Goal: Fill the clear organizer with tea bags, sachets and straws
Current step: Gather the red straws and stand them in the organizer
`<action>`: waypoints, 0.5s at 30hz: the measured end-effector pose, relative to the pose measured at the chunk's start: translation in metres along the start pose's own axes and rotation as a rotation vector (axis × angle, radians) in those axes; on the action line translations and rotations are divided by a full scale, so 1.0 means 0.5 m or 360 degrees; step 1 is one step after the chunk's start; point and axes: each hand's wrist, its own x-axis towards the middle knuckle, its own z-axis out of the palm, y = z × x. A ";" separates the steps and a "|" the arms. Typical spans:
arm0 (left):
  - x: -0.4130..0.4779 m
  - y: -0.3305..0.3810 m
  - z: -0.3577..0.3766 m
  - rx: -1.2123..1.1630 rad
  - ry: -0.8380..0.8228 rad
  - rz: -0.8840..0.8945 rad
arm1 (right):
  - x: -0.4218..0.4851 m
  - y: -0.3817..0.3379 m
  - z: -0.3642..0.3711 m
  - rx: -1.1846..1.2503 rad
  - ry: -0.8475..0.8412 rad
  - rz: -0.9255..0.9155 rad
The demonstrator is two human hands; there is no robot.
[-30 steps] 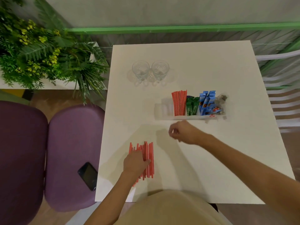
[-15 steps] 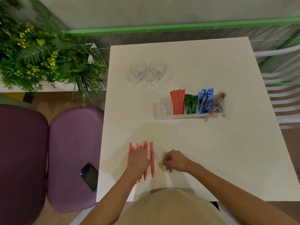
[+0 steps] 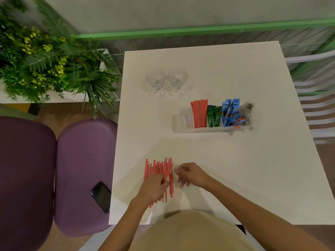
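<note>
The clear organizer stands right of the table's middle. It holds upright red straws, green sachets, blue sachets and tea bags; its leftmost compartment looks empty. A loose row of red straws lies near the table's front left. My left hand rests on top of these straws, pressing them down. My right hand hovers just right of the row with fingers loosely curled, holding nothing that I can see; it is a little blurred.
Two empty glasses stand behind the organizer. The white table ends close to my body. A phone lies on a purple seat at the left, below green plants. A white chair is at the right.
My right hand came back from the organizer toward me and now sits beside the loose straws. My left hand stayed on the straws.
</note>
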 end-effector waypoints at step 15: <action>-0.043 0.031 -0.011 -0.0612 -0.0350 -0.0080 | -0.019 -0.021 0.004 0.0529 -0.0122 -0.0031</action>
